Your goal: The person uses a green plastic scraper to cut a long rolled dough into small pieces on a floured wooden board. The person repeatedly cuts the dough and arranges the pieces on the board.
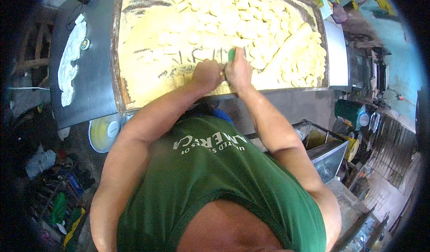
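My right hand (239, 71) is closed around a green tool (231, 55), perhaps a dough cutter; its blade is hidden. Close beside it, my left hand (209, 73) is curled low over the front of a wooden-rimmed tray (116, 57). Whether its fingers hold dough is hidden. Pale cut dough pieces (179, 80) lie just left of that hand. Beyond both hands, small dough pieces (248, 15) are heaped on the yellowish, floured surface. A long strip of dough (285, 47) slants across the right side, with more pieces (302, 64) past it.
The tray rests on a dark table (90, 87). A crumpled white cloth (70, 67) and a small round tin-like object (86, 44) lie on its left. Below stands a fan (105, 132). A glass-sided case (327, 161) is low at right.
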`<action>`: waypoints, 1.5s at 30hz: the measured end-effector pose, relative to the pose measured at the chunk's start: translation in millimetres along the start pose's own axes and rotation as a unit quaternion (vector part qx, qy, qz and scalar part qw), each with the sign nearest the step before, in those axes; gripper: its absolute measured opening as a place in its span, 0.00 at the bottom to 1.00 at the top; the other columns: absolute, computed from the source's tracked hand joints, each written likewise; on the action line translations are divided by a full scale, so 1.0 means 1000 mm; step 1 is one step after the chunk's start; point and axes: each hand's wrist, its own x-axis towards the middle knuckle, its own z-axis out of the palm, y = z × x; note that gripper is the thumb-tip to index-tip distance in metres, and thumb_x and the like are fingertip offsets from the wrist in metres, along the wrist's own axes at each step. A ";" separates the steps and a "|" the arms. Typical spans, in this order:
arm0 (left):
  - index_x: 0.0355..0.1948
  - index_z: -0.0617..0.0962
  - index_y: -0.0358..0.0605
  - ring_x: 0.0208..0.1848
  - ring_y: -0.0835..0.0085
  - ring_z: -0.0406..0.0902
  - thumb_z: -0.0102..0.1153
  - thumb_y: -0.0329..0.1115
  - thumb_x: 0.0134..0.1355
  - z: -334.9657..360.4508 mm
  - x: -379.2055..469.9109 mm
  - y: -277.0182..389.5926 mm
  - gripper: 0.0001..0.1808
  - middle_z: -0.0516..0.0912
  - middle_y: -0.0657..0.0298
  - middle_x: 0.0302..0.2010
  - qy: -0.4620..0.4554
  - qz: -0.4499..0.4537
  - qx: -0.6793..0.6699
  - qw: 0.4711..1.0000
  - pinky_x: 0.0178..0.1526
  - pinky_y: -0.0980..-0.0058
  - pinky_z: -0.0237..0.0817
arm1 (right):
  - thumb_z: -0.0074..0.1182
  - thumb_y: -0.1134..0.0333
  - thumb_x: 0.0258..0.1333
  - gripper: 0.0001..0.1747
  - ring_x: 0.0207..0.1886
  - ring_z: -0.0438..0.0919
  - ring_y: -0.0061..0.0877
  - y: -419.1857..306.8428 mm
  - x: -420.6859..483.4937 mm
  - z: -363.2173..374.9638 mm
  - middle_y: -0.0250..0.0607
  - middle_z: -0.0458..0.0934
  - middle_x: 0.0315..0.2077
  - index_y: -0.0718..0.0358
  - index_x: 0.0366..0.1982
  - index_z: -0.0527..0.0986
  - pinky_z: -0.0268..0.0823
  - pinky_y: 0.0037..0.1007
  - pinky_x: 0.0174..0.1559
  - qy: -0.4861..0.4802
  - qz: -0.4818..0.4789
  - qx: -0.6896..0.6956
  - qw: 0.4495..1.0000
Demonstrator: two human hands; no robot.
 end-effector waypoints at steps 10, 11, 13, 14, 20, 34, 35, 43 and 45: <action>0.47 0.88 0.52 0.46 0.51 0.83 0.70 0.52 0.62 0.006 0.010 0.021 0.20 0.85 0.52 0.39 0.020 0.031 -0.042 0.998 0.50 0.54 0.74 | 0.53 0.74 0.61 0.25 0.45 0.84 0.56 0.032 0.001 -0.041 0.59 0.85 0.39 0.56 0.61 0.68 0.74 0.52 0.50 -0.032 -0.004 0.036 0.999; 0.47 0.88 0.52 0.46 0.51 0.83 0.70 0.53 0.62 0.008 0.012 0.022 0.20 0.85 0.52 0.39 0.004 0.018 -0.027 0.999 0.50 0.54 0.74 | 0.53 0.74 0.61 0.25 0.44 0.85 0.57 0.033 -0.004 -0.038 0.59 0.85 0.39 0.56 0.61 0.68 0.74 0.52 0.50 -0.050 0.023 0.005 0.998; 0.47 0.88 0.51 0.45 0.51 0.83 0.69 0.54 0.62 0.011 0.017 0.024 0.21 0.85 0.52 0.39 -0.021 0.002 -0.010 1.000 0.50 0.53 0.75 | 0.54 0.74 0.60 0.25 0.41 0.85 0.57 0.030 -0.011 -0.029 0.60 0.85 0.35 0.58 0.59 0.69 0.74 0.53 0.47 -0.018 -0.012 -0.013 1.000; 0.47 0.88 0.51 0.45 0.51 0.83 0.69 0.54 0.61 0.011 0.019 0.025 0.21 0.85 0.52 0.39 -0.026 0.001 0.006 1.000 0.49 0.53 0.75 | 0.54 0.74 0.60 0.24 0.40 0.84 0.57 0.027 -0.010 -0.024 0.60 0.85 0.35 0.58 0.59 0.69 0.74 0.54 0.47 -0.006 -0.011 -0.006 1.000; 0.48 0.88 0.50 0.52 0.54 0.83 0.67 0.57 0.63 -0.004 0.015 0.030 0.24 0.85 0.52 0.43 -0.093 -0.054 -0.035 0.994 0.56 0.53 0.73 | 0.53 0.74 0.61 0.26 0.42 0.84 0.56 0.024 0.036 -0.034 0.61 0.85 0.36 0.57 0.61 0.69 0.74 0.51 0.48 0.076 -0.046 0.053 0.995; 0.43 0.86 0.49 0.46 0.51 0.83 0.72 0.49 0.59 0.018 0.033 0.049 0.18 0.85 0.52 0.41 -0.030 -0.028 0.007 0.999 0.49 0.54 0.75 | 0.52 0.74 0.60 0.26 0.38 0.84 0.58 0.051 -0.002 -0.031 0.62 0.84 0.31 0.59 0.61 0.68 0.73 0.55 0.42 0.020 -0.046 0.003 0.999; 0.41 0.85 0.48 0.45 0.52 0.83 0.71 0.47 0.60 0.017 0.033 0.049 0.16 0.85 0.52 0.40 -0.040 -0.027 -0.011 0.999 0.48 0.55 0.75 | 0.50 0.75 0.61 0.24 0.37 0.83 0.59 0.052 0.006 -0.031 0.62 0.83 0.30 0.59 0.60 0.68 0.73 0.55 0.41 -0.011 -0.024 0.003 1.000; 0.48 0.80 0.41 0.50 0.55 0.83 0.64 0.39 0.62 -0.003 0.011 0.011 0.17 0.85 0.51 0.43 0.243 -0.092 -0.363 0.895 0.57 0.59 0.74 | 0.51 0.74 0.62 0.25 0.38 0.84 0.59 0.052 0.014 -0.019 0.63 0.84 0.34 0.60 0.61 0.67 0.74 0.55 0.44 0.043 -0.038 0.024 0.998; 0.56 0.78 0.44 0.57 0.54 0.81 0.65 0.39 0.63 -0.010 -0.011 -0.010 0.22 0.82 0.49 0.54 0.201 -0.068 -0.283 0.935 0.62 0.58 0.71 | 0.51 0.74 0.62 0.26 0.39 0.83 0.59 0.040 0.000 -0.008 0.63 0.84 0.34 0.59 0.63 0.67 0.74 0.55 0.45 -0.006 -0.007 0.006 1.000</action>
